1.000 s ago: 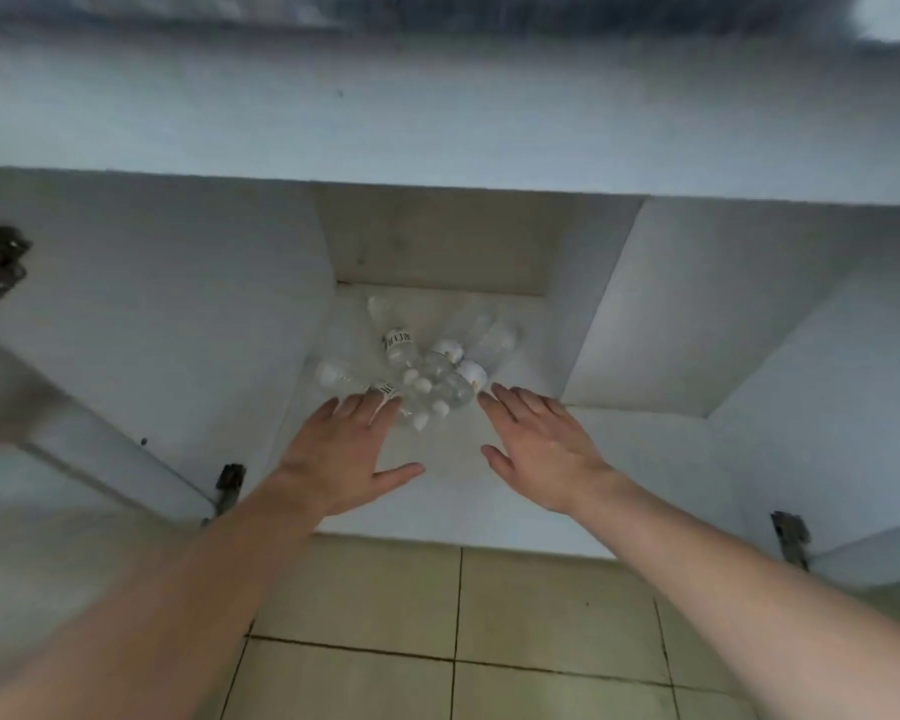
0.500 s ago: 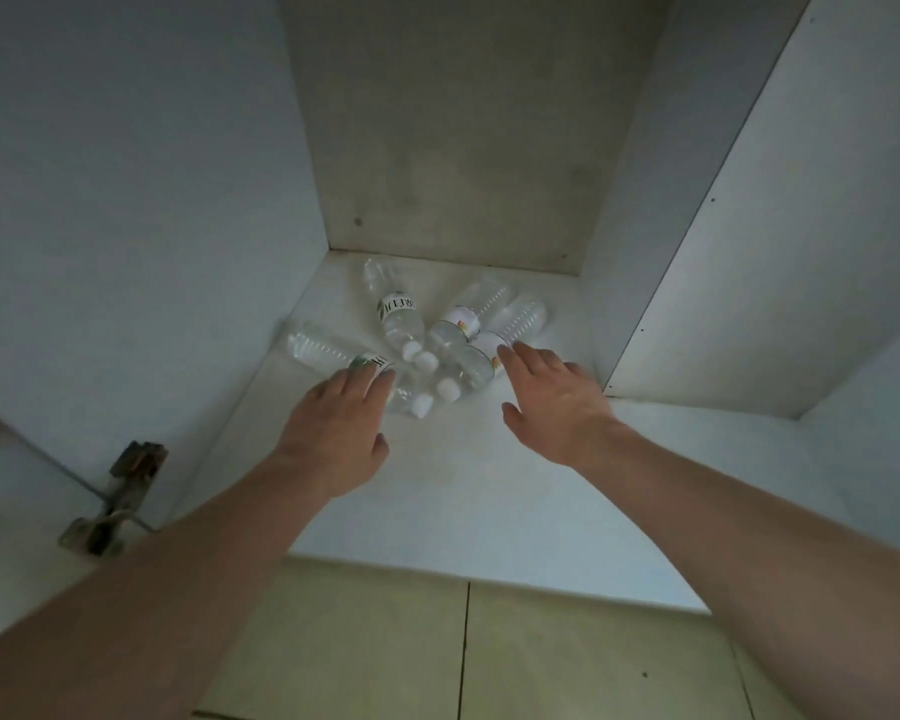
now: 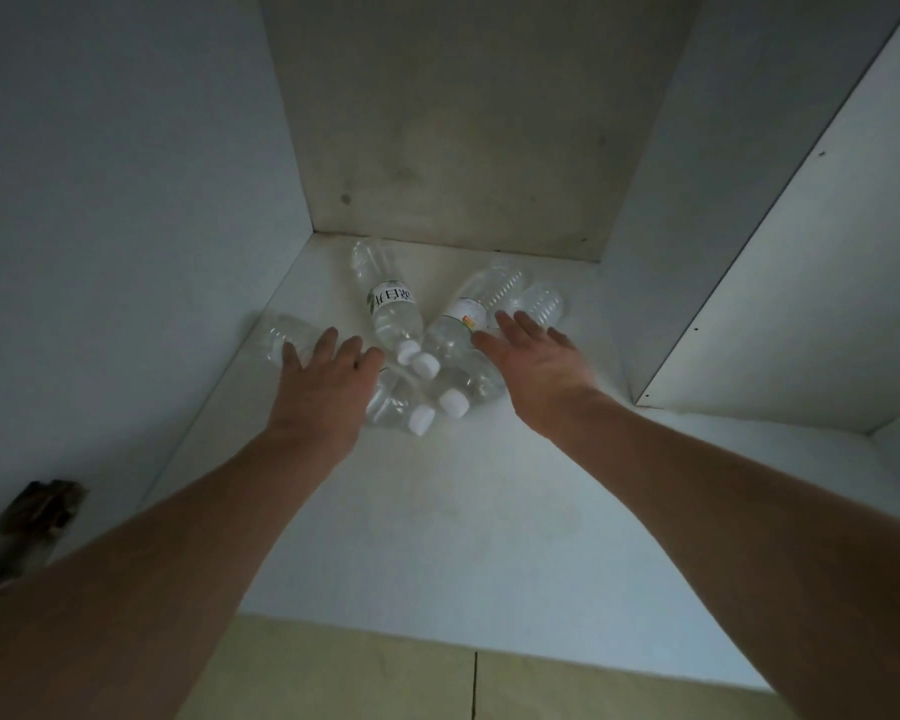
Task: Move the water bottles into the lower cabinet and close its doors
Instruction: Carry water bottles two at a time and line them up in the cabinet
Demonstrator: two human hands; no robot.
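Several clear water bottles with white caps lie in a heap on the white floor (image 3: pixel 489 511) of the lower cabinet, near its back left corner. One labelled bottle (image 3: pixel 392 309) points toward the back wall. Another bottle (image 3: pixel 458 324) lies to its right, and a third (image 3: pixel 281 335) rests against the left wall. My left hand (image 3: pixel 328 387) lies flat, palm down, over the left bottles with fingers spread. Over the right-hand bottles, my right hand (image 3: pixel 536 366) is likewise flat with its fingers apart. Neither hand grips a bottle.
The cabinet's left wall (image 3: pixel 126 252), grey back panel (image 3: pixel 463 122) and a white inner partition (image 3: pixel 801 278) on the right enclose the space. A dark door hinge (image 3: pixel 37 506) sits at the lower left. Beige floor tiles (image 3: pixel 385 678) show below the cabinet's front edge.
The view has moved down and into the cabinet. Both hands have reached further in and now rest over the bottles, which sit a little deeper toward the back corner.
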